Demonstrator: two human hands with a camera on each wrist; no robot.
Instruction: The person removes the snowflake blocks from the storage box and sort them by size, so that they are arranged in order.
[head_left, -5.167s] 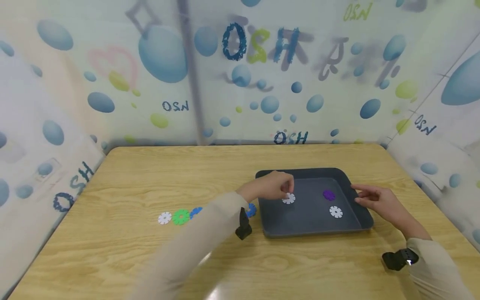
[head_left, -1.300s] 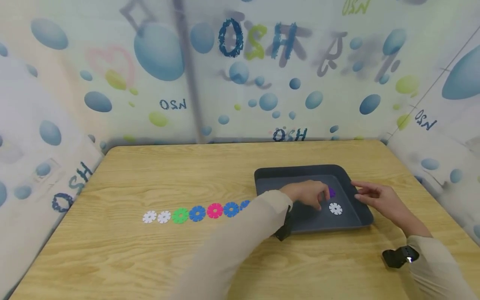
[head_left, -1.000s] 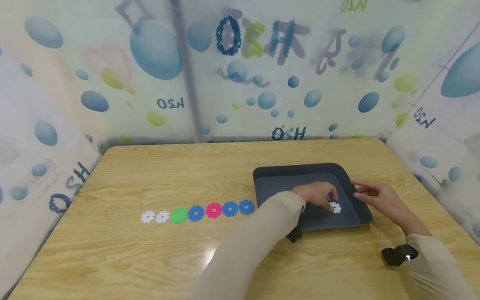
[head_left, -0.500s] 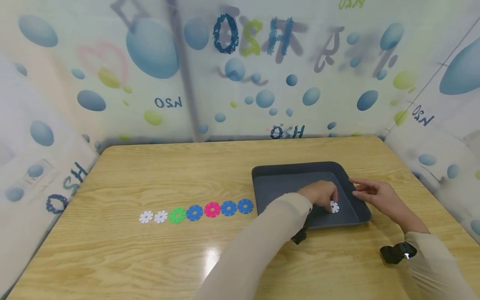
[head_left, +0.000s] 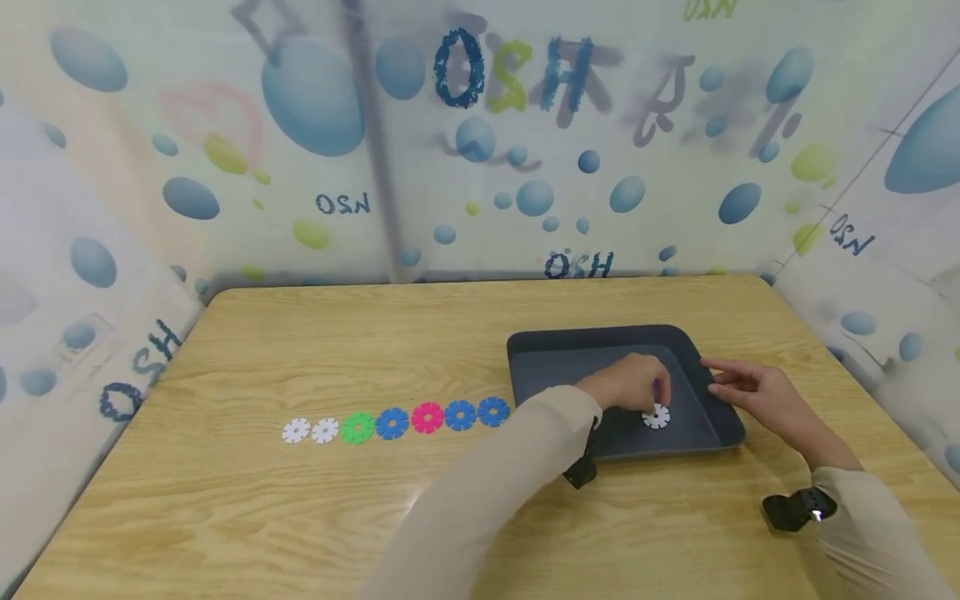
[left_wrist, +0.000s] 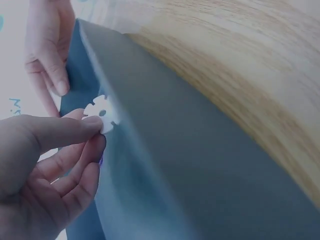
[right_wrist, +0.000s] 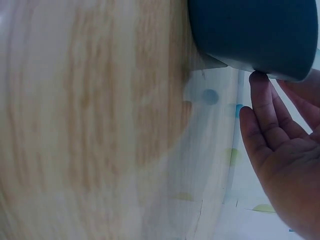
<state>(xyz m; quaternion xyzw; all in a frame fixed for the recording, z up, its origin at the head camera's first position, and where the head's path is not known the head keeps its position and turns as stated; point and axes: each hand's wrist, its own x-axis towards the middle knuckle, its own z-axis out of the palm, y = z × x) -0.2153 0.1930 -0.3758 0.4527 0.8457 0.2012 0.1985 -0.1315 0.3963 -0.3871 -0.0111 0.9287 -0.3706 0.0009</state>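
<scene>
My left hand (head_left: 628,383) is over the right half of the dark grey tray (head_left: 600,337) in the head view. Its thumb and finger pinch a white snowflake disc (left_wrist: 101,113), a notched plastic piece with a round centre hole. A purple disc (head_left: 656,387) is mostly hidden among the same hand's fingers. In the head view the white disc (head_left: 656,417) hangs just below the fingertips. My right hand (head_left: 772,408) touches the tray's right wall from outside. In the right wrist view, its fingers (right_wrist: 263,100) lie fairly straight against the wall.
A row of several discs lies left of the tray on the wooden table (head_left: 300,517): white ones (head_left: 296,431), a green one (head_left: 357,427), blue ones (head_left: 392,423) and a pink one (head_left: 427,417). A printed curtain-like wall (head_left: 480,225) stands behind the table.
My left hand placed another white disc at the row's left end, then picked up the purple disc and the last white disc in the tray. My right hand stayed at the tray's edge.
</scene>
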